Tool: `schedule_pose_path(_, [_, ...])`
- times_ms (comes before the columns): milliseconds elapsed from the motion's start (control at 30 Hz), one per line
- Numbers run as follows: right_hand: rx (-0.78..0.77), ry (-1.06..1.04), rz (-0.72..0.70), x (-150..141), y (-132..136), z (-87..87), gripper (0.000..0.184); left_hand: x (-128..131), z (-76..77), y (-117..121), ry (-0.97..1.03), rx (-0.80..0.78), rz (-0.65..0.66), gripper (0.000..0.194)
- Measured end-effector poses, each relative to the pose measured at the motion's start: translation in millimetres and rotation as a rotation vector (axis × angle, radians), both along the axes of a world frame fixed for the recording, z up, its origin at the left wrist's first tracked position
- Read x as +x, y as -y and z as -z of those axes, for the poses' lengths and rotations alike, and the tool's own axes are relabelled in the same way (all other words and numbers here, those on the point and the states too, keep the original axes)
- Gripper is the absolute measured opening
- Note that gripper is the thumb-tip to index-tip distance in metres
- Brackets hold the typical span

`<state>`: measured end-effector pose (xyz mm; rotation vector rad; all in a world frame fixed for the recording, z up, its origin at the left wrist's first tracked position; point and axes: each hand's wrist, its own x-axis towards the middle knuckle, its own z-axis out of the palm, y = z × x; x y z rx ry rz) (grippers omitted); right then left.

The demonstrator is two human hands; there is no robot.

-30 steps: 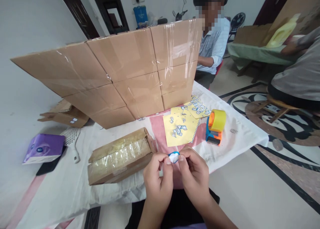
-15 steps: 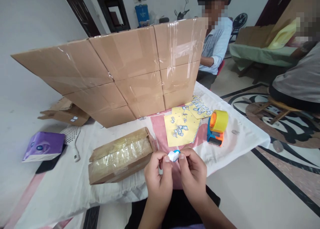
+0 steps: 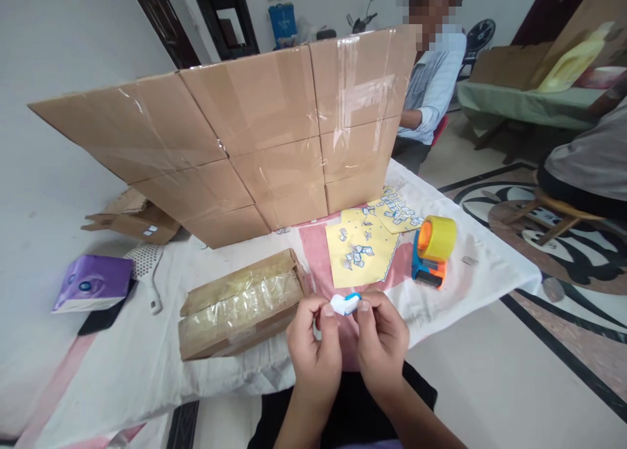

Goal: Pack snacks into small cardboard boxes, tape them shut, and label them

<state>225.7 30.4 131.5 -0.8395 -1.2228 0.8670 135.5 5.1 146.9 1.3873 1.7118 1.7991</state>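
Observation:
Between my two hands is a small white piece with a blue edge (image 3: pixel 345 303), possibly folded paper; its exact kind is unclear. My left hand (image 3: pixel 316 338) pinches its left end between thumb and forefinger. On its right end, my right hand (image 3: pixel 383 338) has a similar pinch. Just beyond my fingers lies a yellow paper sheet (image 3: pixel 337 260) with small white-and-blue pieces on it. A second yellow sheet (image 3: pixel 409 226) behind it bears rows of similar pieces.
A taped cardboard box (image 3: pixel 240 312) stands left of my hands. Behind rises a tall cardboard panel (image 3: pixel 274 168). To the right sits a tape dispenser (image 3: pixel 431 253) with yellow tape. A white perforated ladle (image 3: pixel 147 266) and purple packet (image 3: pixel 93 282) lie left. A person (image 3: pixel 434 90) sits beyond the panel.
The white-and-blue piece shows more of its blue edge, turned slightly between my fingers. Both hands keep their pinch. The whole view has shifted a little, so things appear farther right.

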Motion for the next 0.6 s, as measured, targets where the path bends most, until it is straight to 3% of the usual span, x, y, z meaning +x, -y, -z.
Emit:
schedule_pose_path(467, [-0.04,0.037,0.044,1.1,-5.9,9.6,0.023,-5.9,6.6,-4.5,0.11,0.069,-0.127,0.021])
schedule_pose_path(533, [-0.066,0.143,0.064,11.2,-19.6,11.4,0.026,-11.3,7.2,-3.9,0.14,0.073,-0.144,0.023])
schedule_pose_path(600, [-0.136,0.414,0.044,25.0,-46.4,11.6,0.027,-16.0,6.7,-3.0,0.176,0.07,-0.151,0.025])
